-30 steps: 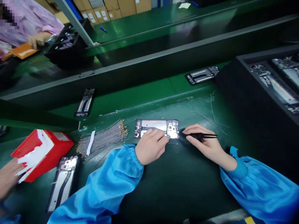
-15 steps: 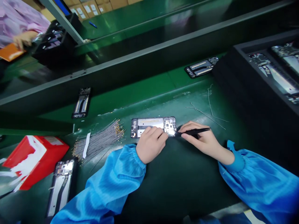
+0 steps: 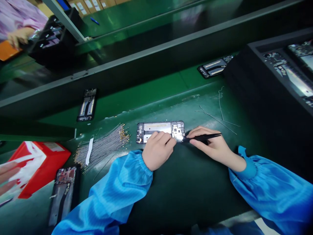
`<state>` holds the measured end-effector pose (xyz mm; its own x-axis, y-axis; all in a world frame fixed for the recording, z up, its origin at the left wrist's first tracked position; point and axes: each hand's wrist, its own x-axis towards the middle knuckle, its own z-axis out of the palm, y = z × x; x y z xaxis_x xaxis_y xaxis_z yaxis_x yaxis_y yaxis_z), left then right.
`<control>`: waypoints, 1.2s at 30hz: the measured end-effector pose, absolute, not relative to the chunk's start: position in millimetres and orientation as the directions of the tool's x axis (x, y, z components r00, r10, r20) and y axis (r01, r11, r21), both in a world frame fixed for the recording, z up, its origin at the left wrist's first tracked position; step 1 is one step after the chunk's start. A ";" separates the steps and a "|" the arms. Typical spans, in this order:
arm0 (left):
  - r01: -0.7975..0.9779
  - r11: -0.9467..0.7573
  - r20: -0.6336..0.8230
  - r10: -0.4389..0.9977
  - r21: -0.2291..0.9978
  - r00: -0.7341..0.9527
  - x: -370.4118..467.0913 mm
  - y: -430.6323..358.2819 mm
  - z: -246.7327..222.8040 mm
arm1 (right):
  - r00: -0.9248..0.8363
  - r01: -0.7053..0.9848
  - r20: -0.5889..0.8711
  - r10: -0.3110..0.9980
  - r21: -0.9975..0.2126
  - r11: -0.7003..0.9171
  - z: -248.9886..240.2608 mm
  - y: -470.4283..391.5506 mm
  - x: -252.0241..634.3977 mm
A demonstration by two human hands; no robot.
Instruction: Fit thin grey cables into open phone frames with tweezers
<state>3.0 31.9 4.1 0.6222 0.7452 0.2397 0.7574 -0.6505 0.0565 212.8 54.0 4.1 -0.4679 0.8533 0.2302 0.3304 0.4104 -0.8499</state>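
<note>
An opened phone (image 3: 160, 126) lies lengthwise across the green work surface, its silver battery bay and circuit board facing up. My left hand (image 3: 158, 150) rests over its near edge with curled fingers, steadying it; the fingertips and part of the bay are hidden. In my right hand (image 3: 207, 145), thumb and fingers pinch black tweezers (image 3: 205, 137). Their tip reaches the right end of the phone, by the board's lower corner. Whether the tip grips anything is too small to tell.
Left lies a bundle of thin grey cables (image 3: 102, 150), beside a red box (image 3: 49, 166) with another person's hand (image 3: 8, 176) at it. More opened phones (image 3: 86, 104) lie around. A black tray (image 3: 264, 94) of phones stands right; loose wires (image 3: 220, 119) lie before it.
Another person's hand has come in at the left by the red box. My hands and the phone hold nearly the same place; the view has shifted slightly.
</note>
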 end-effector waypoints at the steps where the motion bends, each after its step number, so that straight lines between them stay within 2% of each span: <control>1: 0.757 -0.652 0.241 0.744 0.056 0.623 3.0 31.9 4.2 | -0.469 0.330 0.229 0.853 -0.850 0.410 4.4 54.0 212.9; 36: 0.751 -0.658 0.284 0.730 0.047 0.622 4.0 32.8 6.3 | -0.484 0.302 0.286 0.827 -0.832 0.465 4.8 53.3 211.7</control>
<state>4.0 32.8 6.3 0.6219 0.7299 0.2838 0.7513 -0.6583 0.0466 211.7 53.3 4.8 -0.4844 0.8266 0.2864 0.3024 0.4654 -0.8318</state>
